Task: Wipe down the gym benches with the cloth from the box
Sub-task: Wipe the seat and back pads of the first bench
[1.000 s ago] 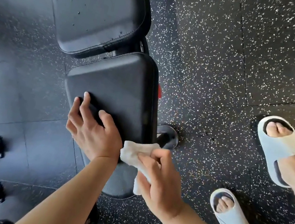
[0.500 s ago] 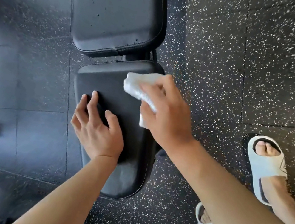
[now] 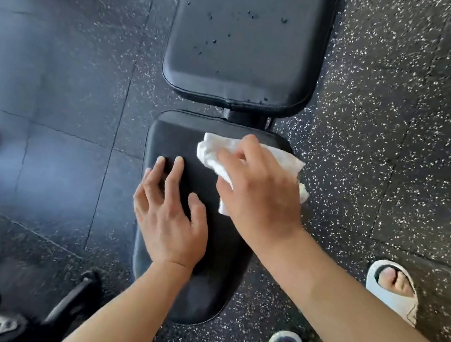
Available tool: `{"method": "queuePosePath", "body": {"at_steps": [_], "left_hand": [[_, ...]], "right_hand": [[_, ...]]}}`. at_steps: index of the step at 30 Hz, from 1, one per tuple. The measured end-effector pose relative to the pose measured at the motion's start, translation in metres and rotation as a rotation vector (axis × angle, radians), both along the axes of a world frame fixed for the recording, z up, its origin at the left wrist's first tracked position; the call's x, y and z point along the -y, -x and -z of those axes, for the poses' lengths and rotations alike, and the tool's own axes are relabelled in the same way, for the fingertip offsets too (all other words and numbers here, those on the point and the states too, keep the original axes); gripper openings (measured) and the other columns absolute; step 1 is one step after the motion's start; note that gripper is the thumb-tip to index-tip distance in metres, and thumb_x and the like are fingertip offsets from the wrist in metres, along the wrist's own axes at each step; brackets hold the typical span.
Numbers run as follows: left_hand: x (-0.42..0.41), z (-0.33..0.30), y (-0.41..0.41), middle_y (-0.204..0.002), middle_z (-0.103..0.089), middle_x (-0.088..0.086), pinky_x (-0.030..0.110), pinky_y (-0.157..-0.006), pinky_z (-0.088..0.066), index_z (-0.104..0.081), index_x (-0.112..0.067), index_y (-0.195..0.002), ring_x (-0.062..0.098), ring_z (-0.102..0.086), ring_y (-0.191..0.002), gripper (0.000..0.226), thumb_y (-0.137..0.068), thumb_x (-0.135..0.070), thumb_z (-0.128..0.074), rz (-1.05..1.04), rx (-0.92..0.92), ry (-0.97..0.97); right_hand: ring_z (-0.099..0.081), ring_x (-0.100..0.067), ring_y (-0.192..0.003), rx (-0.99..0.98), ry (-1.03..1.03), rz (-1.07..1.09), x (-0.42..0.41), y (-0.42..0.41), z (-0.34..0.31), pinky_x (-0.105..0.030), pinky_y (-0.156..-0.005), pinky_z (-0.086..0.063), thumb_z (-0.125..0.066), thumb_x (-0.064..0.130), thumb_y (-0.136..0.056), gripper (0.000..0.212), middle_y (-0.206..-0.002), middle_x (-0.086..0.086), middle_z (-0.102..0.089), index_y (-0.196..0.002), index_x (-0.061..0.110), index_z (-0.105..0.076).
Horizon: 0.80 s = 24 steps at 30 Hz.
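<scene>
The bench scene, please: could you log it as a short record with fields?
seat pad: black seat pad, being wiped
cloth: white cloth, on the seat pad's far end
right hand: right hand pressing the cloth
left hand: left hand flat on the pad, empty
back pad: back pad, dotted with dark specks
floor: speckled floor

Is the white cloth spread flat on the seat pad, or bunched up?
Bunched up: the cloth shows crumpled folds under the right hand.

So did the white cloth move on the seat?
Yes. The cloth in the right hand went from the seat pad's near right edge up to its far end, by the gap before the back pad.
</scene>
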<state>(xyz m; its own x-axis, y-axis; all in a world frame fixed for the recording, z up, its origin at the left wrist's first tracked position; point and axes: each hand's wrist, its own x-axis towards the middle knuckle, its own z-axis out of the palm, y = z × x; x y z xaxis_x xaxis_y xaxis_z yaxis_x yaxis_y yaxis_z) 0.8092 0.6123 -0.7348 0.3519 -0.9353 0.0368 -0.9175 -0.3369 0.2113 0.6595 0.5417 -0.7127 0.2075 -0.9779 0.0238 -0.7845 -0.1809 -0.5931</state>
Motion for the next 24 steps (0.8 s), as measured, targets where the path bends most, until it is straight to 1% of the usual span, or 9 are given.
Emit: {"method": "queuePosePath", "body": {"at_steps": [3, 5, 8, 10, 12, 14, 17, 20, 24], "left_hand": [[0.000, 0.001, -0.002, -0.164, -0.036, 0.003, 0.055, -0.121, -0.028, -0.046, -0.026, -0.155, 0.036, -0.037, -0.147, 0.062, -0.093, -0.032, -0.048, 0.000, -0.001, -0.024], [-0.001, 0.000, -0.004, -0.164, -0.036, 0.004, 0.056, -0.120, -0.029, -0.046, -0.025, -0.154, 0.036, -0.036, -0.149, 0.062, -0.093, -0.032, -0.048, 0.001, -0.008, -0.033], [0.000, -0.002, -0.003, -0.163, -0.037, 0.006, 0.059, -0.119, -0.030, -0.049, -0.021, -0.151, 0.037, -0.036, -0.149, 0.060, -0.092, -0.032, -0.049, -0.003, -0.030, -0.027], [0.001, -0.004, -0.001, -0.162, -0.038, 0.006, 0.059, -0.119, -0.030, -0.051, -0.019, -0.150, 0.038, -0.037, -0.148, 0.060, -0.092, -0.033, -0.050, -0.005, -0.036, -0.026], [0.002, -0.006, 0.000, -0.162, -0.039, 0.007, 0.059, -0.121, -0.029, -0.051, -0.019, -0.151, 0.038, -0.036, -0.149, 0.061, -0.092, -0.034, -0.050, -0.012, -0.043, -0.029], [0.001, -0.007, 0.001, -0.162, -0.040, 0.007, 0.059, -0.121, -0.028, -0.052, -0.019, -0.151, 0.038, -0.036, -0.150, 0.061, -0.092, -0.034, -0.050, -0.013, -0.053, -0.009], [0.000, -0.005, -0.001, -0.162, -0.041, 0.006, 0.060, -0.121, -0.028, -0.055, -0.017, -0.146, 0.037, -0.037, -0.149, 0.057, -0.091, -0.033, -0.052, -0.011, -0.046, 0.023], [0.001, -0.004, -0.001, -0.162, -0.041, 0.006, 0.061, -0.120, -0.029, -0.053, -0.021, -0.151, 0.036, -0.037, -0.149, 0.060, -0.092, -0.034, -0.054, -0.012, -0.048, 0.025], [-0.001, -0.005, -0.003, -0.164, -0.039, 0.004, 0.060, -0.123, -0.025, -0.047, -0.025, -0.155, 0.034, -0.035, -0.151, 0.064, -0.092, -0.036, -0.055, -0.015, -0.073, 0.025]], "right_hand": [[-0.061, -0.023, -0.093, -0.019, 0.017, -0.141, 0.030, -0.020, -0.005, -0.039, -0.058, -0.048, -0.064, 0.017, -0.087, 0.021, -0.113, -0.002, -0.060, -0.107, 0.020, -0.071], [-0.059, -0.021, -0.102, -0.033, 0.010, -0.228, 0.053, -0.039, -0.004, -0.037, -0.064, -0.049, -0.057, 0.020, -0.093, 0.023, -0.120, 0.000, -0.056, -0.113, 0.022, -0.068], [-0.059, -0.021, -0.101, -0.028, -0.022, -0.315, 0.086, -0.069, -0.002, -0.037, -0.061, -0.036, -0.055, 0.019, -0.093, 0.017, -0.112, 0.002, -0.054, -0.107, 0.018, -0.065], [-0.059, -0.022, -0.097, -0.001, -0.075, -0.361, 0.101, -0.076, -0.004, -0.037, -0.062, -0.036, -0.059, 0.019, -0.092, 0.016, -0.105, 0.002, -0.053, -0.106, 0.016, -0.065], [-0.058, -0.020, -0.096, -0.010, -0.063, -0.436, 0.103, -0.067, -0.006, -0.039, -0.064, -0.046, -0.061, 0.022, -0.091, 0.023, -0.105, 0.002, -0.052, -0.113, 0.020, -0.067], [-0.058, -0.020, -0.094, -0.044, 0.014, -0.536, 0.090, -0.044, -0.009, -0.040, -0.066, -0.051, -0.062, 0.023, -0.090, 0.027, -0.105, 0.000, -0.055, -0.116, 0.023, -0.071], [-0.060, -0.023, -0.086, -0.033, 0.092, -0.622, 0.059, 0.000, -0.007, -0.041, -0.067, -0.052, -0.063, 0.019, -0.086, 0.035, -0.100, -0.003, -0.060, -0.121, 0.022, -0.072], [-0.060, -0.025, -0.079, -0.030, 0.161, -0.652, 0.042, 0.034, 0.001, -0.041, -0.066, -0.054, -0.067, 0.016, -0.086, 0.037, -0.098, -0.004, -0.061, -0.123, 0.018, -0.072], [-0.059, -0.018, -0.077, -0.086, 0.226, -0.672, 0.050, 0.029, 0.007, -0.031, -0.062, -0.050, -0.071, 0.019, -0.087, 0.031, -0.098, 0.002, -0.060, -0.118, 0.023, -0.073]]}}
